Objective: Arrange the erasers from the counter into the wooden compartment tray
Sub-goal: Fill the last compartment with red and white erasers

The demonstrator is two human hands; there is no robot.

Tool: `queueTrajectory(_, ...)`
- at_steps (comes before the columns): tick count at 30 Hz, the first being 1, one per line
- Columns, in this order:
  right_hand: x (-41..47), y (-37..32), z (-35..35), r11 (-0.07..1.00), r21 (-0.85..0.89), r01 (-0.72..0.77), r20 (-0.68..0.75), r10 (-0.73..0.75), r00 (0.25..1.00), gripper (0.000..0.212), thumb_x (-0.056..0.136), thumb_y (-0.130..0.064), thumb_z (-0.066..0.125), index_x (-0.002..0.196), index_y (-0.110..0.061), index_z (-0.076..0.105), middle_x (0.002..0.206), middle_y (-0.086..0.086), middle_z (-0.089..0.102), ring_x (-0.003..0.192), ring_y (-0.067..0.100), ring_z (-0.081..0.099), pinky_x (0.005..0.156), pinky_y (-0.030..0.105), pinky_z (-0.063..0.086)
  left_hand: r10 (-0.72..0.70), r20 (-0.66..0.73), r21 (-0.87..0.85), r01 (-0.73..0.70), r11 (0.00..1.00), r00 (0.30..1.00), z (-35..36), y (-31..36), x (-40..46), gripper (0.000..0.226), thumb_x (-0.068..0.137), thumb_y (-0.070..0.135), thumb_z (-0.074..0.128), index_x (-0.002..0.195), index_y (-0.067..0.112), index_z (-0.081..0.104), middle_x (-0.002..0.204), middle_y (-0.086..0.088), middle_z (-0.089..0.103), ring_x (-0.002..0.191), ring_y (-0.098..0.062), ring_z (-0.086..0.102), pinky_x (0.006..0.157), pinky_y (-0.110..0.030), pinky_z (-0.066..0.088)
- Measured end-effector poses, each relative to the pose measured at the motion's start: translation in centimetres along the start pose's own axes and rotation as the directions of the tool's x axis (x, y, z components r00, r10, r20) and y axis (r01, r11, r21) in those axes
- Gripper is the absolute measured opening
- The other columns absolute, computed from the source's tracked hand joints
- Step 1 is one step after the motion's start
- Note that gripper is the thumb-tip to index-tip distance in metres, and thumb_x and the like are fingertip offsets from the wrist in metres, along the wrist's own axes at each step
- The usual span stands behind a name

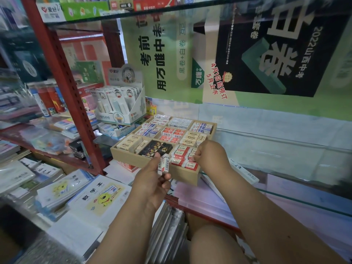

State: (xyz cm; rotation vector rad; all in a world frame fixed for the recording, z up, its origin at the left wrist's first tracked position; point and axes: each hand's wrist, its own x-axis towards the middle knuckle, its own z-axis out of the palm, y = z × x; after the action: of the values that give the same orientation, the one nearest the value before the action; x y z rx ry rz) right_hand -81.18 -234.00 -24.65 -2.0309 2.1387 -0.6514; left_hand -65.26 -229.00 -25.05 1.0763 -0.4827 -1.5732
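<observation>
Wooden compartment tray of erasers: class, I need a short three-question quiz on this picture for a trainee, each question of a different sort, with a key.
1. True or false: the left hand holds nothing.
2. Which compartment of the wooden tray is the right hand working in? A) far left corner B) near right corner C) centre
3. Fill in: the near middle compartment holds erasers in mostly ____ wrappers.

Key
1. False: it grips a small stack of red and white erasers at the tray's near edge.
2. B: its fingers pinch a red and white eraser there.
3. Black.
</observation>
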Motion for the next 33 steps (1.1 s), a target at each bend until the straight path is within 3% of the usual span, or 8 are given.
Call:
queueTrajectory(3,-0.2,0.3,-0.1,0.999,0.013,0.032,0.015,-0.033,0.999,0.013,0.084,-0.019,0.064,0.091,-0.01,0.071,0.095,0.006,0.07,0.087,0.023,0.063,0.074,0.029,0.05,-0.007,0.005,0.008,0.007,1.0,1.0,-0.1,0.0,0.1,0.017,0.093,0.031,0.061,0.09,0.014,0.06,0.055,-0.003,0.053,0.038,-0.009,0.043,0.033,-0.014,0.026)
queueTrajectory(8,-0.5,0.6,-0.4,0.996,0.086,0.03,-0.024,-0.028,0.999,0.009,0.083,-0.013,0.065,0.087,-0.008,0.071,0.092,0.006,0.07,0.088,0.022,0.063,0.071,0.026,0.047,-0.06,0.048,0.135,0.053,0.989,0.997,0.0,-0.3,0.9,0.027,0.09,0.026,0.065,0.115,0.016,0.07,0.071,-0.004,0.056,0.043,-0.01,0.044,0.034,-0.014,0.027)
queueTrajectory(12,-0.5,0.5,-0.2,0.991,0.128,0.025,-0.038,-0.02,0.999,0.007,0.081,-0.011,0.066,0.074,-0.014,0.067,0.086,0.004,0.071,0.084,0.021,0.063,0.064,0.02,0.038,-0.093,0.045,0.179,0.084,0.98,0.995,-0.5,-0.9,1.5,0.03,0.09,0.025,0.065,0.118,0.016,0.069,0.087,-0.003,0.059,0.042,-0.01,0.043,0.034,-0.014,0.025)
queueTrajectory(17,-0.3,0.6,0.2,0.992,0.129,0.016,-0.058,-0.009,0.998,0.007,0.083,-0.01,0.064,0.077,-0.011,0.068,0.087,0.006,0.07,0.083,0.021,0.063,0.064,0.021,0.039,-0.091,0.055,0.195,0.079,0.978,0.994,-0.5,-1.1,1.7,0.027,0.091,0.026,0.063,0.116,0.017,0.07,0.093,-0.002,0.062,0.041,-0.01,0.043,0.034,-0.014,0.025)
queueTrajectory(21,-0.1,0.1,0.4,0.999,-0.005,0.041,0.002,-0.041,0.999,0.012,0.085,-0.006,0.057,0.088,-0.006,0.069,0.095,0.01,0.069,0.09,0.025,0.064,0.074,0.028,0.051,-0.089,0.046,0.192,0.079,0.978,0.995,-0.5,-1.2,1.6,0.027,0.091,0.025,0.064,0.115,0.017,0.07,0.093,-0.002,0.063,0.042,-0.01,0.043,0.034,-0.014,0.025)
queueTrajectory(26,0.2,0.4,0.1,0.994,-0.03,0.107,0.051,-0.106,0.993,0.015,0.088,-0.014,0.054,0.083,-0.009,0.068,0.089,0.009,0.065,0.087,0.026,0.06,0.073,0.027,0.047,-0.112,0.048,0.174,0.102,0.979,0.993,-0.5,-1.2,1.6,0.027,0.09,0.025,0.064,0.115,0.017,0.07,0.1,-0.002,0.059,0.042,-0.01,0.043,0.034,-0.015,0.026)
queueTrajectory(29,-0.1,0.8,1.2,0.967,0.034,0.254,0.005,-0.254,0.967,0.026,0.092,-0.023,0.049,0.095,-0.02,0.074,0.099,0.005,0.06,0.1,0.023,0.051,0.094,0.033,0.038,-0.116,0.059,0.156,0.106,0.982,0.991,-0.4,-1.0,1.4,0.025,0.091,0.023,0.061,0.114,0.017,0.071,0.1,-0.003,0.058,0.042,-0.011,0.043,0.034,-0.014,0.026)
queueTrajectory(33,0.2,0.9,1.5,0.983,-0.02,0.182,0.078,-0.18,0.981,0.052,0.086,-0.038,0.026,0.102,-0.023,0.073,0.107,0.002,0.057,0.114,0.023,0.044,0.105,0.041,0.031,-0.126,0.084,0.103,0.117,0.988,0.989,-0.5,-0.7,1.3,0.029,0.092,0.02,0.056,0.118,0.015,0.069,0.099,-0.005,0.056,0.047,-0.012,0.046,0.036,-0.013,0.027)
